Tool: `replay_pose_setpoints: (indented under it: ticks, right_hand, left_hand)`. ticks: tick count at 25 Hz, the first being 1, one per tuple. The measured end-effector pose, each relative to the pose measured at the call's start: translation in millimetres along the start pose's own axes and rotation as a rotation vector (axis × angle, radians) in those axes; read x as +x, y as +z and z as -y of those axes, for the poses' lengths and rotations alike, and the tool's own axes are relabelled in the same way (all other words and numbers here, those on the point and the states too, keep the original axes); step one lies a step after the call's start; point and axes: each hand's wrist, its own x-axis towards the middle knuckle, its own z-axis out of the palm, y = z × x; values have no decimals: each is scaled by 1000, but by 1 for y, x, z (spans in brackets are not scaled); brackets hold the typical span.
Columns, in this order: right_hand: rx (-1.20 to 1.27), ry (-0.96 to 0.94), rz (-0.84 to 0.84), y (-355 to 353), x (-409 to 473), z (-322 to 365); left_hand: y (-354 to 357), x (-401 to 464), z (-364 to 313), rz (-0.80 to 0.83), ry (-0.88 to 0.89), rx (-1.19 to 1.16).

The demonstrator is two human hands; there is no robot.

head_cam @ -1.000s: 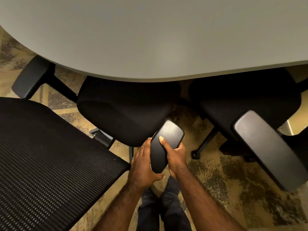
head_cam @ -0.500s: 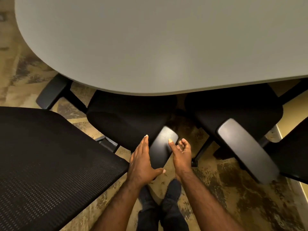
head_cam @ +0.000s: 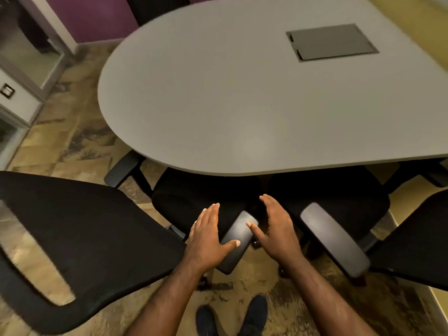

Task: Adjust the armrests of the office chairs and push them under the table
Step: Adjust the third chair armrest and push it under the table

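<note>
A second ago both hands clasped the armrest pad (head_cam: 236, 241) of the left office chair (head_cam: 194, 202); now the grip is released, so this adjustment looks finished and the push under the grey table (head_cam: 242, 105) should follow. The left hand (head_cam: 208, 236) is flat, fingers together, thumb resting on the pad's near half. The right hand (head_cam: 278, 229) is spread just right, thumb tip touching the pad.
</note>
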Motion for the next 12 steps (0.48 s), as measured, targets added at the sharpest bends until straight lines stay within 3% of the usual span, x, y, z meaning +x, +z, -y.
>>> replay_pose_setpoints:
  ticks: [6, 12]
  right_hand:
    - [-33, -110, -131, -37, 2, 57]
    - [-35, -91, -257, -44, -11, 120]
  left_hand:
    - [-73, -12, -16, -9, 128, 23]
    - [-142, -21, -8, -19, 255, -29]
